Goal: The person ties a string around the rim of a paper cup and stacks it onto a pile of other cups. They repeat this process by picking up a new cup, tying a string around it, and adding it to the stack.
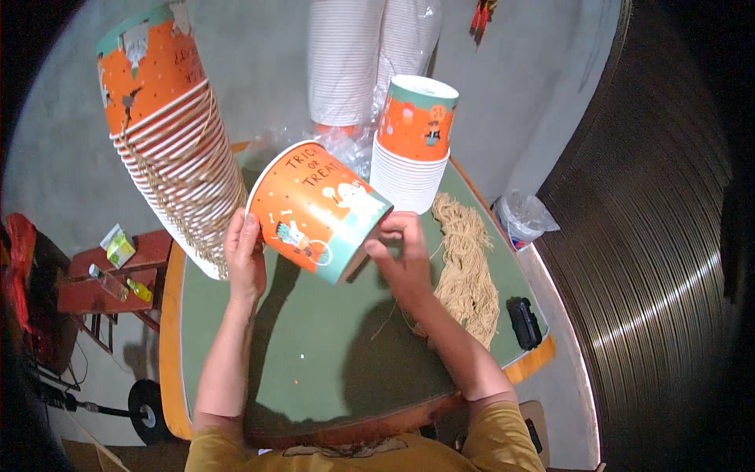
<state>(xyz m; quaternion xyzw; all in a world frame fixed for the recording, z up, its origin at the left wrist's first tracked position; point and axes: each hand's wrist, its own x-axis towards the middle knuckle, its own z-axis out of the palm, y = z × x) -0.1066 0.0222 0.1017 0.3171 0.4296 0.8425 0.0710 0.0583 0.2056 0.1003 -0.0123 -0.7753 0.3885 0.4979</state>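
Half tilted above the worktop (314, 334), held the orange bucket (314, 212) pinched near its rim in the left grip (247, 256), with its axis sloping down rightward to the base, just beside the curled right grip (407, 263), closure there impossible to tell.

A bucket (314, 208) was above the tabletop (307, 377) between a left stack (177, 149) and a right stack (413, 177), with a twine bundle (464, 271) before the right stack, a case (524, 322) right of the twine, and a bench (149, 253) beyond the tabletop's left edge.
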